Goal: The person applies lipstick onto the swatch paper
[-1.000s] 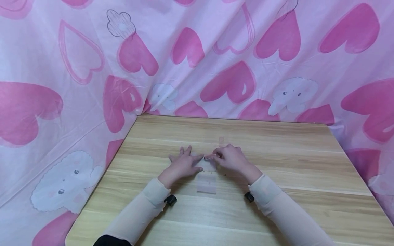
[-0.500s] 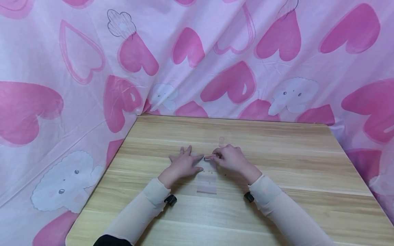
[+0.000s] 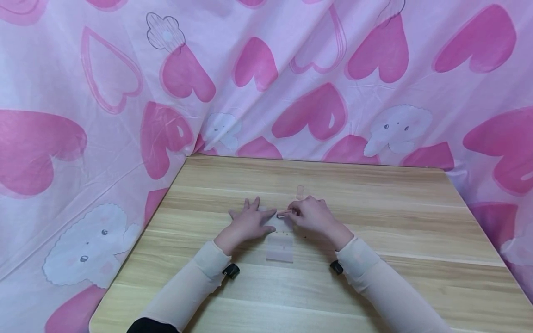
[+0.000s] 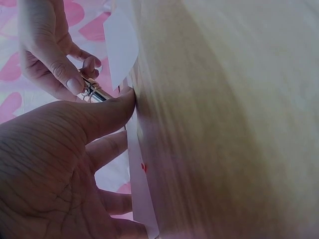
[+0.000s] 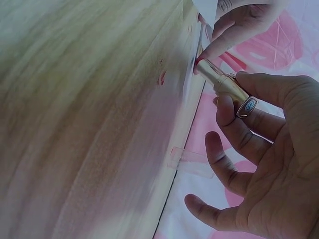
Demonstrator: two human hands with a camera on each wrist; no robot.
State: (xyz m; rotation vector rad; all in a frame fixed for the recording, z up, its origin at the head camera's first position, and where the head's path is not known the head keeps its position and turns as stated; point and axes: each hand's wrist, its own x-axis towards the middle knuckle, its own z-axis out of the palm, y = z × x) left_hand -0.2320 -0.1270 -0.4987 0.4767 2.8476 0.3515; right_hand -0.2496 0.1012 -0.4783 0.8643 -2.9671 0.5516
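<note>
My right hand (image 3: 315, 215) pinches a lipstick (image 5: 224, 82) with a gold-coloured tube between thumb and forefinger. The lipstick lies nearly level, its red tip pointing left at the tips of the left fingers. My left hand (image 3: 248, 222) rests palm down with spread fingers on a thin pale sheet of paper (image 3: 285, 225). The front part of that paper stretches toward me past the left thumb. Small red marks (image 5: 161, 74) show near the paper in the right wrist view. On my right hand is a ring (image 5: 247, 106) with a pale stone.
A small clear cap-like piece (image 3: 300, 192) lies on the wooden table (image 3: 374, 296) just behind the right hand. Tiny dark specks lie near the paper. A pink heart-patterned cloth (image 3: 308, 60) hangs around the back and sides of the table.
</note>
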